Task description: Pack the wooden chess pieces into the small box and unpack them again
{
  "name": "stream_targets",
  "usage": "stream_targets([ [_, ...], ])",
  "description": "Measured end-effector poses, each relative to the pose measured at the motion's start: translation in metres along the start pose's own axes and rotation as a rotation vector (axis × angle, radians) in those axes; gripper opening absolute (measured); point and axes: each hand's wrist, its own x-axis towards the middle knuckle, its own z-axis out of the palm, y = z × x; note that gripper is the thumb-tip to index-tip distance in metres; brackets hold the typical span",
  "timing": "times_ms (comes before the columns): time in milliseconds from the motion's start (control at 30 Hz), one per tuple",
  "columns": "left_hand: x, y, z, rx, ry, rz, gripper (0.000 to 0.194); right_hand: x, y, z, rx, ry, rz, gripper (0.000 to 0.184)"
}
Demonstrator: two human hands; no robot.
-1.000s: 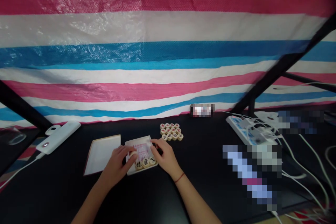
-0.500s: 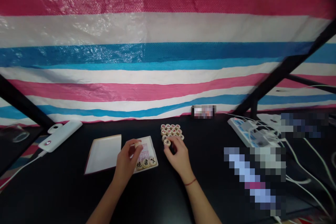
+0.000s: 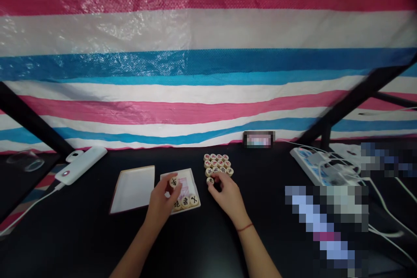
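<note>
Left hand (image 3: pixel 162 194) pinches a round piece (image 3: pixel 173 182) over an open box (image 3: pixel 190 175); right hand (image 3: pixel 230 194), nearer the grouped pieces (image 3: pixel 214 163), pinches a second piece (image 3: pixel 210 180) at their near-left corner.

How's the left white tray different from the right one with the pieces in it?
The right tray holds round pieces and a pinkish patterned sheet, while the left tray shows a plain white inside. The left tray has a brownish far edge; the right tray's is white. Both are shallow, pale inside and lying on the black table.
</note>
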Motion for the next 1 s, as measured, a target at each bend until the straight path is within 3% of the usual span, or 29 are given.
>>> stream_targets([
  [67,-0.004,0.003,0.001,0.117,-0.075,0.116,0.031,-0.003,-0.01,0.002,0.128,-0.009,-0.046,0.016],
  [233,-0.013,0.0,0.011,0.23,-0.212,0.417,0.035,-0.013,-0.037,0.012,0.284,-0.196,-0.181,0.016],
  [400,-0.015,-0.002,0.013,0.319,-0.264,0.544,0.047,-0.016,-0.045,0.014,0.279,-0.144,-0.224,0.018],
  [533,-0.011,0.005,0.006,0.417,-0.232,0.541,0.046,-0.014,-0.033,0.011,0.26,0.047,-0.123,0.023],
  [667,-0.002,0.003,-0.007,0.496,-0.166,0.462,0.032,-0.009,-0.008,0.004,0.194,0.223,0.026,0.023],
  [800,0.006,-0.002,-0.017,0.513,-0.147,0.369,0.025,-0.006,0.006,-0.001,0.114,0.208,0.009,0.022],
  [1000,0.006,0.0,-0.018,0.496,-0.126,0.341,0.025,-0.009,0.002,0.005,-0.029,0.126,-0.069,0.019],
])
